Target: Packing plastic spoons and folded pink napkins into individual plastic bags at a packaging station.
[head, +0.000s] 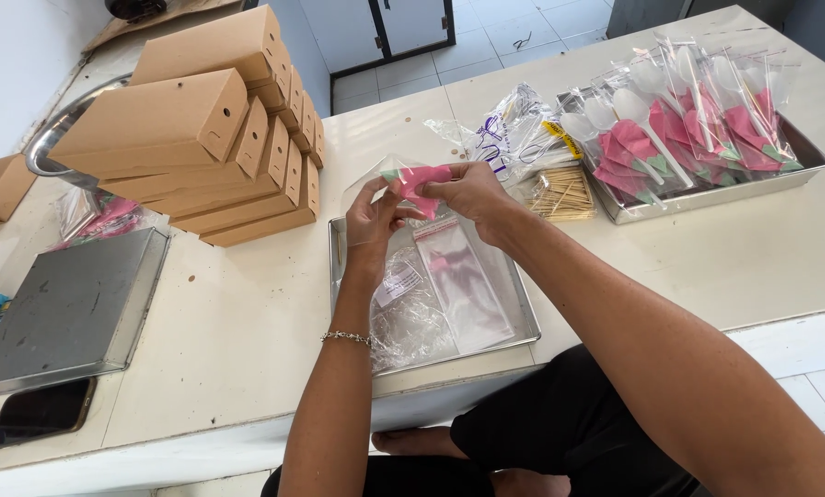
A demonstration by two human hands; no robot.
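My left hand (372,219) and my right hand (468,192) meet above a shallow metal tray (520,294). Together they hold a folded pink paper napkin (416,180) with a green edge, partly inside a clear plastic sleeve (368,175). The left hand pinches the sleeve's side, the right hand grips the napkin from the right. More clear sleeves (459,279) and crumpled plastic lie in the tray below. A thin bracelet sits on my left wrist.
A second metal tray (811,158) at the far right holds several bagged sets of white spoons and pink napkins. Toothpicks (559,194) and a plastic bag lie beside it. Stacked brown cardboard boxes (212,129) stand at the left, with an upturned metal tray (72,308) and a phone (41,410).
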